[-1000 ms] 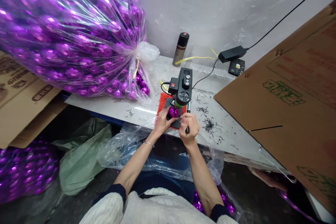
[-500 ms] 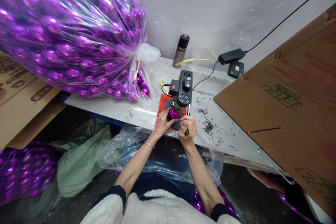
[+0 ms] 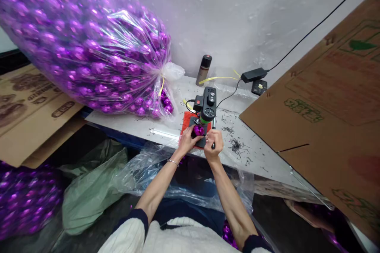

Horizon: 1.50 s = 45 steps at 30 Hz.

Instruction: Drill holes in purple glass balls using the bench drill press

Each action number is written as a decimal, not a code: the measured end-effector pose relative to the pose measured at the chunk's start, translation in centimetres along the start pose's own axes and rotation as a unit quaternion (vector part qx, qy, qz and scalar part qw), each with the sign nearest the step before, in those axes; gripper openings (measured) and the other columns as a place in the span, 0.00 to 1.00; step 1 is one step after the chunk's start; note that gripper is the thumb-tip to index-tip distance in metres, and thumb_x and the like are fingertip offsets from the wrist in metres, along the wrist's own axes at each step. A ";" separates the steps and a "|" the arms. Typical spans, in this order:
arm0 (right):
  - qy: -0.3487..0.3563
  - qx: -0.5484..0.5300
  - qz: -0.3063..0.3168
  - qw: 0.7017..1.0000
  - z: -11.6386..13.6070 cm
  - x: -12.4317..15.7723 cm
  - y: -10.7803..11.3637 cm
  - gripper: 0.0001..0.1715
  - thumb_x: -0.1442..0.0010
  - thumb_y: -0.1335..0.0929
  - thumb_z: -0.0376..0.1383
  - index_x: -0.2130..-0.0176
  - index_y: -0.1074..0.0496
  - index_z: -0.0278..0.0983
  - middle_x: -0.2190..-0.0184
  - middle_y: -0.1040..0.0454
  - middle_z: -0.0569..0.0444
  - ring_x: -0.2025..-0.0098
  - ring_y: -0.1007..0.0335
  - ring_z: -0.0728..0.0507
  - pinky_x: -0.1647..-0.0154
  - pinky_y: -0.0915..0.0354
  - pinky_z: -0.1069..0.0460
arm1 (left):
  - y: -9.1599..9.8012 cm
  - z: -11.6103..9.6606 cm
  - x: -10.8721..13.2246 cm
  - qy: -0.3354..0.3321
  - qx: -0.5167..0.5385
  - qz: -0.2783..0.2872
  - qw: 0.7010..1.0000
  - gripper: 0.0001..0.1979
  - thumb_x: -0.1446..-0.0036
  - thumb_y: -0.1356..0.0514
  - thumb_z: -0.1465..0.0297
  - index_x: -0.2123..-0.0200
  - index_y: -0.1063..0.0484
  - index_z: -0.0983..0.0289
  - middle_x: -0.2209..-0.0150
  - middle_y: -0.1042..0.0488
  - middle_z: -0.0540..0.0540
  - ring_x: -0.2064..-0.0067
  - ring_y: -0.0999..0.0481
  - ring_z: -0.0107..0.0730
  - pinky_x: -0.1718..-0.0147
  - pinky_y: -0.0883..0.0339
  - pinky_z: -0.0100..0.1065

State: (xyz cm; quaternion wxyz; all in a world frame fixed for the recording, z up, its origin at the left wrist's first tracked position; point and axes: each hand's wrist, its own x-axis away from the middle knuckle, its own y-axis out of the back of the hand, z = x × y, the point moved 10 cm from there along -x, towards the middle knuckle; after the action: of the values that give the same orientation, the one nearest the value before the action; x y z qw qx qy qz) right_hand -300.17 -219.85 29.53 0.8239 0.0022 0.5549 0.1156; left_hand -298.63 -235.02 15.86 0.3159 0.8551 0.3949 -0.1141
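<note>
A shiny purple bauble (image 3: 198,130) sits beneath the head of a small black bench machine (image 3: 209,106). My left hand (image 3: 187,139) pinches the bauble from the left and front, thumb and fingers round its sides. On the right, my right hand (image 3: 214,142) is closed round the machine's lever handle (image 3: 213,146), whose black tip shows below the fingers. Under the machine lie a dark base plate (image 3: 202,142) and a red sheet (image 3: 187,118). Something thin and dark shows near my right thumb, too small to name.
A big clear bag of purple baubles (image 3: 97,55) leans at the left. Behind the machine stand a spray can (image 3: 204,70) and a black power adapter (image 3: 254,75). Small black loops (image 3: 236,145) litter the white table (image 3: 133,127). A cardboard box (image 3: 320,126) flanks the right.
The whole view has shifted slightly, with the bag and machine sitting a little lower in the picture. Both hands keep the same hold on the bauble and the lever handle.
</note>
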 end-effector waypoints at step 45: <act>-0.053 0.026 0.066 0.996 0.6 -2.7 0.1 0.14 0.33 0.40 0.31 0.70 0.35 0.39 0.73 0.30 0.55 0.69 0.32 0.48 0.66 0.36 0.52 | 5.9 4.3 0.3 0.276 0.387 -0.031 0.879 0.28 0.49 0.31 0.63 0.46 0.33 0.63 0.51 0.23 0.59 0.53 0.21 0.36 0.49 0.28 0.41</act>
State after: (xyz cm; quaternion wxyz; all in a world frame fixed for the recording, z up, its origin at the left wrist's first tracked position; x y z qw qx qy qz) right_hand -300.60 -220.22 32.24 0.8423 0.0660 0.5120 0.1550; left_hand -293.76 -240.43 15.08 -0.1654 0.8931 0.4174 -0.0266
